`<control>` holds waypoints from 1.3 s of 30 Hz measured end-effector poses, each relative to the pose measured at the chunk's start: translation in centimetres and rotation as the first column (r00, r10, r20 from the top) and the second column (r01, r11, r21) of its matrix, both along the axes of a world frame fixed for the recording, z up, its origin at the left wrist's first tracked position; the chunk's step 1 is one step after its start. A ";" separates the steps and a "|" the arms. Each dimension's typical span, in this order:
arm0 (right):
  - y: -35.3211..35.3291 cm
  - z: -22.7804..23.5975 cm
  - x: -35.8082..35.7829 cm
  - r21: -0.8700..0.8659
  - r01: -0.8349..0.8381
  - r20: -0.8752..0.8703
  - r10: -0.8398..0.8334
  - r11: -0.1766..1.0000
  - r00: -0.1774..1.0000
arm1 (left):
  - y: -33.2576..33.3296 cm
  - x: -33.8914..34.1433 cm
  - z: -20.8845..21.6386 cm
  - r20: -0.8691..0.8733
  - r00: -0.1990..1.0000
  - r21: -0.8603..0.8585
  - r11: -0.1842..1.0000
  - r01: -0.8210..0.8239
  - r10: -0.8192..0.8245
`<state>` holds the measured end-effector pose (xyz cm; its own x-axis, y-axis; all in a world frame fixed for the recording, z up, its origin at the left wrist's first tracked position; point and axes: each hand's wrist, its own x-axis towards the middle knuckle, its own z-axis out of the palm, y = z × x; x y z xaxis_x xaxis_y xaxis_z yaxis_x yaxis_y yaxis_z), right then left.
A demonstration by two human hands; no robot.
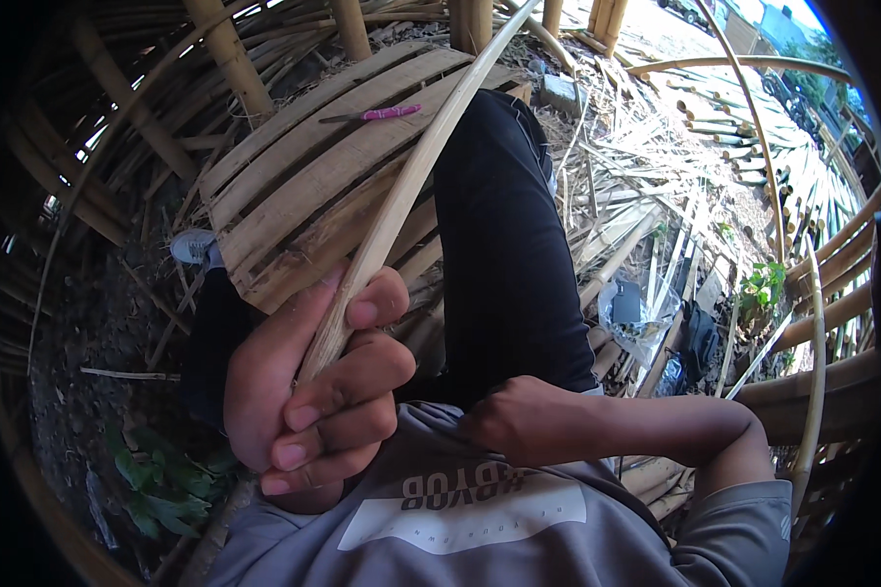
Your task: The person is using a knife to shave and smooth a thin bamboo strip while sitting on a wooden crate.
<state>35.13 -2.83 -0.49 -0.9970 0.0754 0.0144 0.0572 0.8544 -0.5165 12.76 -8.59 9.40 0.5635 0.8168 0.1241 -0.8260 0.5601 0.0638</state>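
1. Head view: pale strip, long and slender, lies in the left hand, near end within the grip, in front of the torso.
2. Long axis: from the grip up and to the right in the view, away from the body. Slight bow along its length; far part runs out past the upper edge, so the far tip is not visible.
3. Left hand: fingers curled around the near end, thumb along the strip's left edge, fingertips turned toward the camera.
4. Right hand: bent inward just above the grey shirt, apart from the strip. Back of hand up, in shadow; fingers hidden, cannot tell whether it holds anything.
5. Beneath the strip: slatted platform, planks slanting up to the right. On it, a pink-handled tool, its dark blade pointing left.
6. Right of the strip: dark-trousered leg, knee toward the top of the view.
7. Farther right: clear plastic bag with a dark flat object, near a black bag.
8. Upper left: upright bamboo poles. Lower left: green leaves.
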 end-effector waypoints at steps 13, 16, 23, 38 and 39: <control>0.3 -2.1 2.6 0.134 0.178 0.281 -0.209 0.975 0.937 | 0.2 -0.1 1.0 -0.151 0.986 0.021 0.998 -0.066 0.069; 0.4 -1.5 2.0 0.131 0.125 0.333 -0.162 0.983 0.929 | 0.2 0.0 0.9 -0.135 0.989 0.023 0.998 -0.055 0.058; 1.3 -2.2 0.5 0.075 0.023 0.390 -0.050 0.997 0.919 | 0.5 -0.1 -0.6 0.023 1.000 0.059 0.998 0.017 -0.019; 3.3 -6.0 -2.4 -0.264 0.074 0.437 0.050 0.962 0.898 | -0.1 -0.8 -0.6 0.008 0.999 0.023 0.998 -0.053 0.053; 3.2 -6.4 -2.3 -0.274 0.081 0.424 0.045 0.958 0.905 | -0.1 -0.9 -0.7 0.009 0.998 0.022 0.998 -0.056 0.056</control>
<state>32.80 0.38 -6.89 -0.9019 0.0319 -0.4307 0.3370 0.6756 -0.6557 11.87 -8.65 8.74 0.5159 0.8439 0.1475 -0.8565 0.5116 0.0686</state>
